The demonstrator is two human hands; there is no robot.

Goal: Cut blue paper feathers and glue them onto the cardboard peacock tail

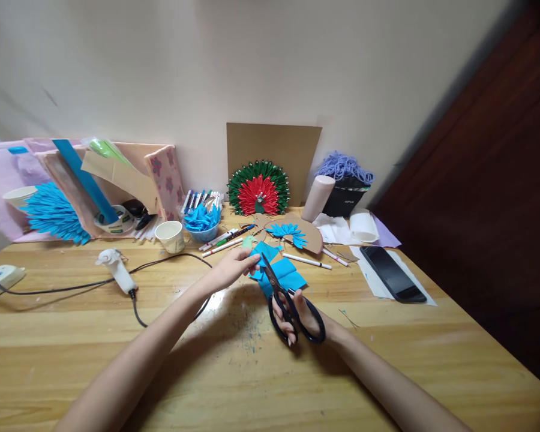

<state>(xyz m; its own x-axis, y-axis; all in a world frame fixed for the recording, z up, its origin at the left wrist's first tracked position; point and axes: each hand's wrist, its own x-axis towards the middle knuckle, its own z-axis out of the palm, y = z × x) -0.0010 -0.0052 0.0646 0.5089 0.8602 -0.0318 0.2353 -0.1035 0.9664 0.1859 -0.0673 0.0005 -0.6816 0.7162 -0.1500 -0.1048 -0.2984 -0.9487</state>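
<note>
Near the middle of the table, my left hand (236, 265) pinches a piece of blue paper (263, 249) between thumb and fingers. My right hand (297, 315) has its fingers through the handles of black scissors (276, 285). The blades point up and to the left, close to my left fingertips and over the blue paper. More folded blue paper (288, 276) lies beneath and beside the blades. Behind it is a brown cardboard fan shape (312, 237) with blue petals (292, 233) on it.
A hot glue gun (117, 270) with a black cable lies on the left. Behind stand a paper cup (170, 236), a bowl of blue pieces (201, 221) and a red-green peacock (258, 189). Markers (306, 260) lie mid-table. A phone (392, 274) is at the right.
</note>
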